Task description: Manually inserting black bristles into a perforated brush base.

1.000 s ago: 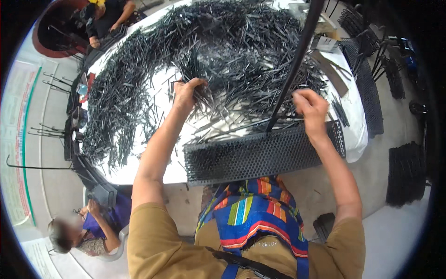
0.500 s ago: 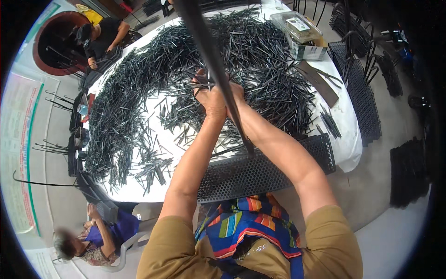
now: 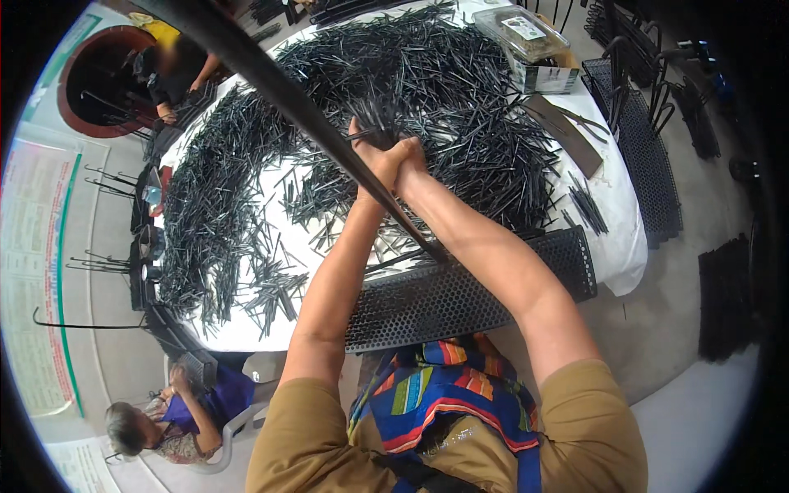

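Observation:
My hands are pressed together over the middle of the table, closed around a bundle of thin black strips (image 3: 376, 117). The strips fan out from the far side of the grip. My left hand (image 3: 376, 162) holds the bundle from the left. Against it, my right hand (image 3: 409, 154) is closed too, its thumb lying toward the left hand; some of its fingers are hidden. Loose black strips (image 3: 493, 148) lie heaped beneath and around both hands. Slanting across my left forearm is a long black rod (image 3: 312, 123), its lower end at the perforated black panel (image 3: 477, 287) by the near table edge.
White cloth covers the table (image 3: 616, 238). At the far right, a clear plastic box (image 3: 530, 37) sits on a carton (image 3: 546, 78), near a flat dark board (image 3: 567, 135). Co-workers sit at the near left (image 3: 185, 411) and far left (image 3: 177, 70). Hooked black rods stand along the left side.
The bundle now rises more visibly beyond my hands, and my right thumb has come over toward the left hand. In the picture, the rod's upper end has swung left.

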`<state>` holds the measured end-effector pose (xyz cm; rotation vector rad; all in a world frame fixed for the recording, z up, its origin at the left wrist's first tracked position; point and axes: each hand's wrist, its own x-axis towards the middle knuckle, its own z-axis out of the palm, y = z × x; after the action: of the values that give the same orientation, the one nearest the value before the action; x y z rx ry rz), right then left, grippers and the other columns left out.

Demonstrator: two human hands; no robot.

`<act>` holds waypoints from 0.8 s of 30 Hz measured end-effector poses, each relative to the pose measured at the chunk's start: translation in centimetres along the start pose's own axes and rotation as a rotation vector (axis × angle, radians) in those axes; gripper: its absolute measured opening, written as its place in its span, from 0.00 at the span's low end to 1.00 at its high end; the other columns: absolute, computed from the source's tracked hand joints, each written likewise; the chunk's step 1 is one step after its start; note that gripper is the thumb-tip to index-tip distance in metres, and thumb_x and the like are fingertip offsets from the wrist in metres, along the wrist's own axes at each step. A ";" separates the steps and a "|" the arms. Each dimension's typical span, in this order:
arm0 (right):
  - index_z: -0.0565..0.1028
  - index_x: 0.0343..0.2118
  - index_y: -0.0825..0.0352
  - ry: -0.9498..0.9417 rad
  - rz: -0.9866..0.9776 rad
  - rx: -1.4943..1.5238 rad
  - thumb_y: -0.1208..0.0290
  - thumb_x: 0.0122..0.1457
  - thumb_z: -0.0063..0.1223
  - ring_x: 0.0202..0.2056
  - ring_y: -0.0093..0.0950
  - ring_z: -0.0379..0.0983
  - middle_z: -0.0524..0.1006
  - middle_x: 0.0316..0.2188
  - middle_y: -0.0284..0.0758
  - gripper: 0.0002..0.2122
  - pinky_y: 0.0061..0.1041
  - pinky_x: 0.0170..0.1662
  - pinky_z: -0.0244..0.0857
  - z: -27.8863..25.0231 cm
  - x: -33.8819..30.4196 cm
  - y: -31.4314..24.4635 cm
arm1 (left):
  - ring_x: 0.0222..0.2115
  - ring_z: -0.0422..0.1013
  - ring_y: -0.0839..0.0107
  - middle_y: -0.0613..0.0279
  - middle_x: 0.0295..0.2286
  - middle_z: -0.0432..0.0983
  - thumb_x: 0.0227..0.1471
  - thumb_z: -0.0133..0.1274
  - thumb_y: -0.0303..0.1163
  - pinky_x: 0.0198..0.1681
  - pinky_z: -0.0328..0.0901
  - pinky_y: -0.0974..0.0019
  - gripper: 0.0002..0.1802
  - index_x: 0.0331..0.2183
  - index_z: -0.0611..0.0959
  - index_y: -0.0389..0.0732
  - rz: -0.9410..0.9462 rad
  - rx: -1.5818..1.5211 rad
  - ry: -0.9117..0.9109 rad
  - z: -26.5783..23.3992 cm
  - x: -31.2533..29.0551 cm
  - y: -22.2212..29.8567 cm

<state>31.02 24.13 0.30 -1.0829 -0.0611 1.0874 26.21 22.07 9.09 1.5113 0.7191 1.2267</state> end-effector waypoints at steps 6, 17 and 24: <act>0.78 0.35 0.76 -0.064 0.000 -0.557 0.49 0.53 0.54 0.36 0.39 0.78 0.79 0.36 0.49 0.27 0.34 0.36 0.69 1.8 -2.7 -1.9 | 0.17 0.72 0.70 0.56 0.19 0.76 0.38 0.61 0.25 0.22 0.67 0.67 0.08 0.18 0.79 0.31 -0.384 -0.237 0.580 -2.2 1.5 1.4; 0.78 0.32 0.73 0.038 -0.012 -0.355 0.53 0.60 0.48 0.33 0.32 0.76 0.79 0.30 0.41 0.22 0.33 0.37 0.68 2.1 -3.6 -2.4 | 0.28 0.74 0.70 0.61 0.31 0.77 0.38 0.66 0.24 0.33 0.70 0.67 0.20 0.36 0.77 0.34 -0.366 -0.513 0.349 -3.1 -1.0 -3.5; 0.77 0.30 0.67 -0.213 -0.043 -0.166 0.61 0.62 0.47 0.30 0.25 0.71 0.76 0.29 0.31 0.14 0.27 0.34 0.64 1.6 -6.1 -3.0 | 0.25 0.73 0.65 0.59 0.26 0.77 0.41 0.63 0.23 0.29 0.70 0.61 0.10 0.28 0.78 0.35 -0.681 -0.750 0.477 -4.0 0.5 -4.8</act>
<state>29.07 20.64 5.97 -1.1043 -0.3480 1.1711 23.30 25.31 4.65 0.3033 0.8505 1.1254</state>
